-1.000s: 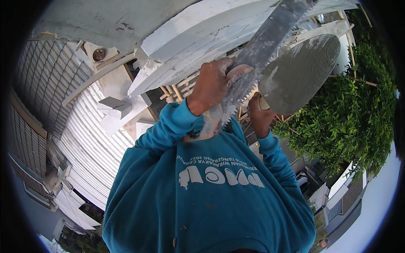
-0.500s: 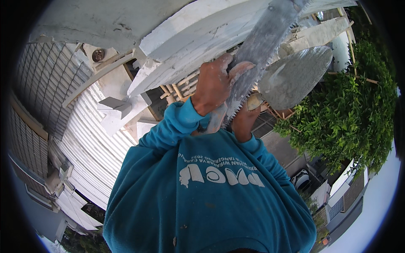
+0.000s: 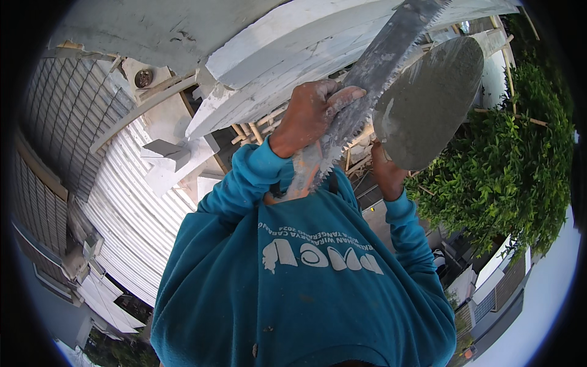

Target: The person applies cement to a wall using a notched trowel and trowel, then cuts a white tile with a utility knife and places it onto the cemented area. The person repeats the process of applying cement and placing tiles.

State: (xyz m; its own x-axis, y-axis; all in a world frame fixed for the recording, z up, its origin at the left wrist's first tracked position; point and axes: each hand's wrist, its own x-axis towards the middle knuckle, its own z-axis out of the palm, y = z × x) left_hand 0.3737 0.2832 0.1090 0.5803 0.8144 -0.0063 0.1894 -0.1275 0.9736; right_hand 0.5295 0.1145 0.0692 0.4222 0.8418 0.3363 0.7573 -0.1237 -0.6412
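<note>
My left hand (image 3: 306,116) is closed around the blade of a handsaw (image 3: 379,67), its thumb lying across the flat side. The long blade is smeared grey, with coarse teeth facing right. A worn orange-grey saw handle (image 3: 304,174) points back toward my chest. In my right hand (image 3: 386,171) is a trowel (image 3: 434,101) with a broad, rounded blade coated in wet grey mortar. That blade hides most of my right fingers and the trowel's handle. The trowel is just right of the saw's teeth.
Ahead runs a pale concrete ledge (image 3: 275,92) beneath a grey plastered surface (image 3: 159,30). Bamboo poles (image 3: 254,131) show below it. A corrugated metal roof (image 3: 131,214) lies to the left, and a leafy tree (image 3: 495,165) stands close on the right.
My right hand has moved outward to the right with the trowel, whose blade now shows its mortar-coated face. The saw has tilted a little, and more of its handle shows.
</note>
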